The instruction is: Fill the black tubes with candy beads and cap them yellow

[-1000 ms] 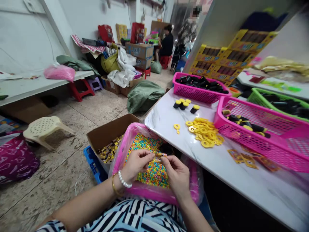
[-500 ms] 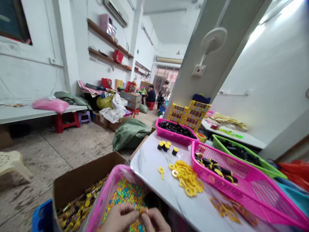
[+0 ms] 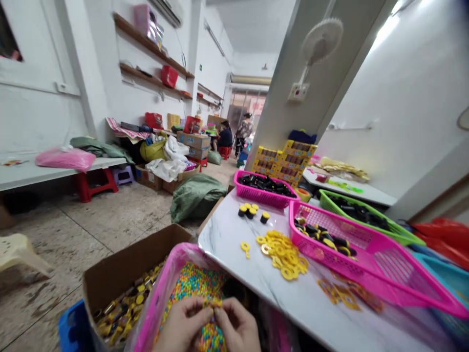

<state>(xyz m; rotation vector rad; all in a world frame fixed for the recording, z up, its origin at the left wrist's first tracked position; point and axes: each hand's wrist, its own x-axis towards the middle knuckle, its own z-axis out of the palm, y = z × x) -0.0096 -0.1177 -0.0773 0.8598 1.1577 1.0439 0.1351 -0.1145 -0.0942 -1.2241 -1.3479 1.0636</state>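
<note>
At the bottom edge, my left hand point(image 3: 185, 325) and my right hand point(image 3: 237, 326) meet fingertip to fingertip over a pink tub point(image 3: 152, 320) full of small multicoloured candy beads point(image 3: 194, 286). Both hands pinch a small yellow-topped piece point(image 3: 213, 303) between them. Only the fingers and knuckles show; wrists are cut off by the frame. To the right, on the marble tabletop point(image 3: 227, 234), lies a heap of yellow ring-shaped caps point(image 3: 284, 252) and a few black cylinders with yellow tops point(image 3: 251, 211).
A cardboard box point(image 3: 120, 264) of finished yellow-black pieces sits left of the tub on a blue crate point(image 3: 71, 330). Pink baskets point(image 3: 366, 264) and a green basket point(image 3: 366, 215) hold black parts. Yellow cartons point(image 3: 284, 164) stand by the pillar. Two people are far back.
The camera tilted up from the lap to the room, then steadied. My hands stayed together over the candy tub and now sit at the frame's bottom edge.
</note>
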